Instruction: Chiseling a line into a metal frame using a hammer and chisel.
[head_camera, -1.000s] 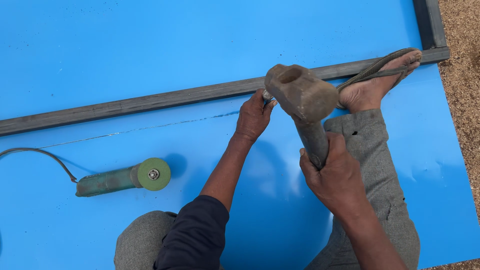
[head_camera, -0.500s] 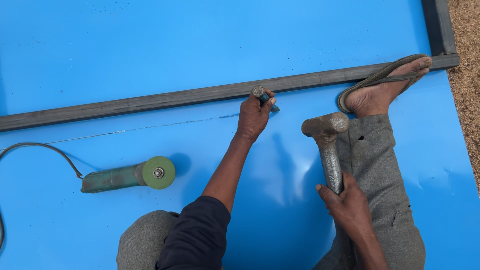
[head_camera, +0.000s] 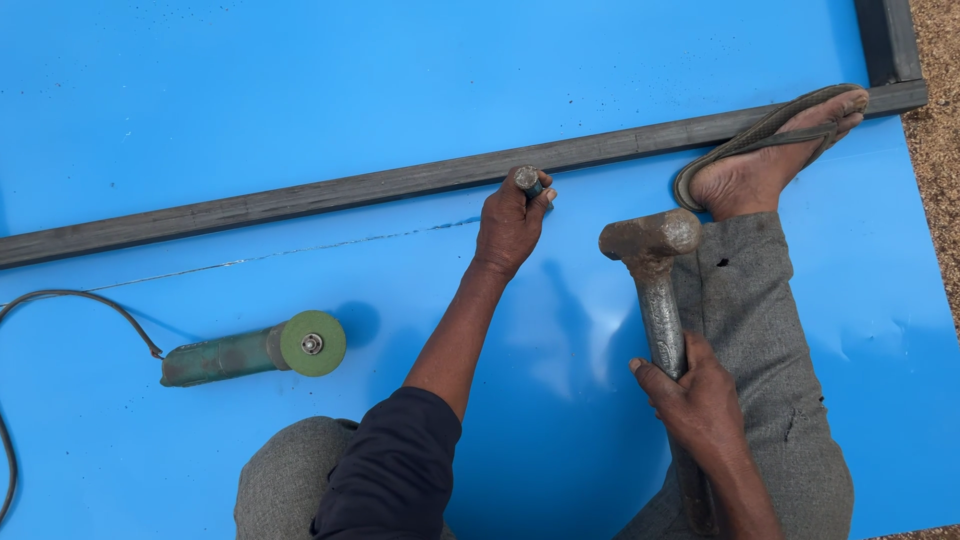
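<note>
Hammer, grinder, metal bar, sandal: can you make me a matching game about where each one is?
Things:
1. hammer
2. angle grinder
3. metal bar
4. sandal

Places:
A. lying alone on the blue sheet, cable attached
B. on a foot, resting on the bar
C. held in the right hand
D. running across the sheet beside the left hand

Pairs: 1-C, 2-A, 3-D, 4-B

A broad blue sheet (head_camera: 300, 90) fills almost the whole view and serves as the floor here, smooth and glossy, with soft daylight glinting off shallow dents in it. A dark metal bar (head_camera: 300, 198) runs slantwise across the sheet from the left edge up to the right, meeting a second dark bar (head_camera: 885, 40) at the top right corner. Past the sheet's right edge lies a strip of sandy, gravelly ground (head_camera: 940, 120).
</note>
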